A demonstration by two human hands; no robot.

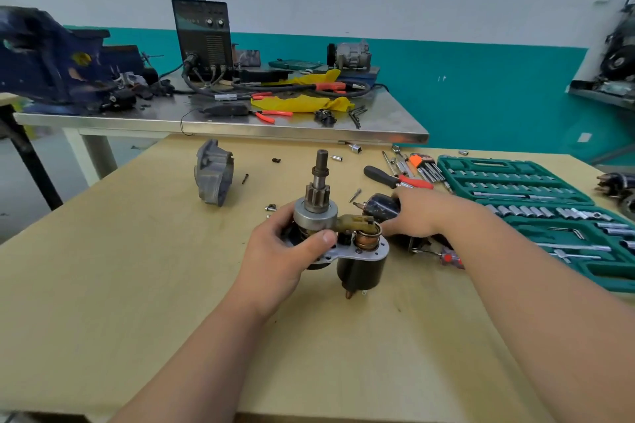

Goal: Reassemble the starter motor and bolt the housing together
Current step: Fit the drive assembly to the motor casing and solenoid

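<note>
The starter motor (316,216) is held upright over the tabletop (137,268) by the left hand (285,251), fingers (276,218) curled round it. A black cylinder (383,208) just behind is gripped by the right hand (417,216). A grey housing (213,172) lies well apart, and pliers (414,181) lie behind. Sockets (515,210) are seated in an open green case (450,166).
</note>
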